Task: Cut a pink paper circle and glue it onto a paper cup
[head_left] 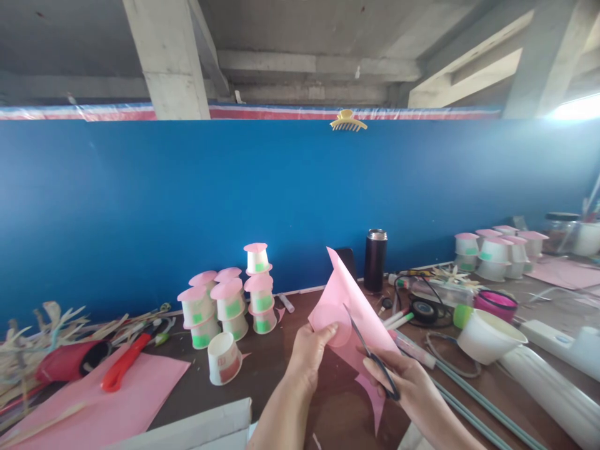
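My left hand (309, 350) pinches a sheet of pink paper (349, 300) held upright over the brown table (272, 362). A circle outline shows through the sheet near my thumb. My right hand (405, 378) grips black scissors (372, 353), whose blades reach into the sheet beside the circle. A trimmed strip of pink paper hangs down below my right hand.
Stacked white paper cups with pink lids (229, 300) stand left of centre, one cup (224, 357) lying on its side. More capped cups (497, 250) sit far right. A black flask (375, 260), tape, pens, a white bowl (487, 334), pink sheet (122, 387) and red cutter (124, 362) surround them.
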Available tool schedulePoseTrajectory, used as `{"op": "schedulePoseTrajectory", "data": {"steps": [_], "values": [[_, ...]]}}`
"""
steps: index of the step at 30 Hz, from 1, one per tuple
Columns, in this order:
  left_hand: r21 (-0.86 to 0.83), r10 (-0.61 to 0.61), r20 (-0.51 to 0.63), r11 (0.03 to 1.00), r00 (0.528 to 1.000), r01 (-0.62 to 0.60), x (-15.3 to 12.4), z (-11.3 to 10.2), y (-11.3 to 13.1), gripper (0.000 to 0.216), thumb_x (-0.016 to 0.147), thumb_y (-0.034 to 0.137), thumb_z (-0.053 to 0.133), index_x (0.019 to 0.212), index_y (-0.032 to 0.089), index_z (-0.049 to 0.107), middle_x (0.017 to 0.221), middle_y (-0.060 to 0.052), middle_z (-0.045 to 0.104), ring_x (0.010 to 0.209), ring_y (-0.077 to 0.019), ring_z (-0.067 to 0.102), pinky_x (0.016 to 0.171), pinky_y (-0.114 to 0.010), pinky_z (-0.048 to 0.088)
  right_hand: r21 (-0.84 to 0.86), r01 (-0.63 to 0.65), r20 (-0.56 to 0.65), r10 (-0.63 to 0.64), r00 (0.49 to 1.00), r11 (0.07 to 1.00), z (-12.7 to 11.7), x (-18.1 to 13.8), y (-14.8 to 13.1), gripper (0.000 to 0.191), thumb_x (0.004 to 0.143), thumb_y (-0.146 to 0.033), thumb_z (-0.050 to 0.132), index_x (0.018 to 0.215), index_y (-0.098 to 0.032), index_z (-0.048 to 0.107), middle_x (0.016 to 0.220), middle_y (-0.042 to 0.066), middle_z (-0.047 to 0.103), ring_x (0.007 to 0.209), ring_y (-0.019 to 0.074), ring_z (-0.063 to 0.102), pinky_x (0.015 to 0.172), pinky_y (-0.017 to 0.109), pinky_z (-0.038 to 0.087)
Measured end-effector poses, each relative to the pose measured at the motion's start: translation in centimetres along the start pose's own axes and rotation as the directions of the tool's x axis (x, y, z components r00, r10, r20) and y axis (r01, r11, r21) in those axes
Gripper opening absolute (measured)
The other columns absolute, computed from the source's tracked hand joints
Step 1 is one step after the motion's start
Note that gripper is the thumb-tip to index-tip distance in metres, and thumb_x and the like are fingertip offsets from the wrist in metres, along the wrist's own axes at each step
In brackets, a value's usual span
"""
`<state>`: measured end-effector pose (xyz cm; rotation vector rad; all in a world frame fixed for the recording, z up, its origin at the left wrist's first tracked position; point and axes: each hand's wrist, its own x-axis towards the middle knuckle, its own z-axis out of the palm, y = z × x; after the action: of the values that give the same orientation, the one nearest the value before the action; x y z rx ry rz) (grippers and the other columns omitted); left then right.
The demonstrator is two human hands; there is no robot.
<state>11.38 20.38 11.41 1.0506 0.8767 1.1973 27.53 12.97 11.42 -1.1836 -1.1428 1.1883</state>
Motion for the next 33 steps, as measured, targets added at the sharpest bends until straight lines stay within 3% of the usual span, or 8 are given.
{"op": "schedulePoseTrajectory", "data": {"steps": [8, 15, 28, 33], "values": [[0.056, 0.018, -0.021, 0.998, 1.0, -0.017, 0.1, 0.0, 0.3, 0.05, 0.063, 0.043, 0.079, 0.098, 0.007, 0.07, 0.098, -0.016, 0.072, 0.094, -0.0304, 0.065, 0.083, -0.036, 0.049, -0.031, 0.028, 0.021, -0.027, 0.999, 0.999, -0.4, 0.2, 0.5, 0.044, 0.063, -0.049, 0.079, 0.093, -0.016, 0.077, 0.056, -0.002, 0.051, 0.049, 0.01, 0.044, 0.046, 0.022, 0.036], [0.047, 0.021, 0.02, 0.999, 1.0, -0.022, -0.4, 0.1, 0.9, 0.05, 0.065, 0.043, 0.077, 0.1, 0.006, 0.07, 0.099, -0.016, 0.072, 0.093, -0.031, 0.066, 0.083, -0.037, 0.05, -0.005, 0.002, 0.008, -0.002, 1.0, 1.0, -0.1, 0.0, -0.3, 0.048, 0.058, -0.049, 0.082, 0.093, -0.016, 0.077, 0.054, -0.002, 0.051, 0.049, 0.009, 0.043, 0.042, 0.02, 0.031], [0.007, -0.049, 0.147, 0.999, 0.988, 0.048, -1.2, 0.0, 2.0, 0.047, 0.063, 0.038, 0.079, 0.096, 0.007, 0.071, 0.092, -0.015, 0.073, 0.088, -0.0309, 0.067, 0.083, -0.039, 0.05, 0.033, 0.028, 0.026, -0.029, 0.999, 0.999, -0.1, -0.2, -0.6, 0.045, 0.058, -0.047, 0.082, 0.09, -0.016, 0.078, 0.055, -0.002, 0.051, 0.051, 0.0099, 0.04, 0.047, 0.023, 0.031], [0.013, -0.084, 0.115, 0.996, 0.99, 0.083, -1.3, 0.0, 2.0, 0.046, 0.058, 0.038, 0.081, 0.091, 0.006, 0.073, 0.086, -0.015, 0.073, 0.083, -0.0311, 0.067, 0.083, -0.041, 0.049, 0.026, 0.032, 0.017, -0.032, 0.999, 0.999, 0.0, -0.2, -0.7, 0.044, 0.058, -0.047, 0.082, 0.09, -0.017, 0.078, 0.055, -0.002, 0.05, 0.051, 0.01, 0.039, 0.047, 0.023, 0.033]]}}
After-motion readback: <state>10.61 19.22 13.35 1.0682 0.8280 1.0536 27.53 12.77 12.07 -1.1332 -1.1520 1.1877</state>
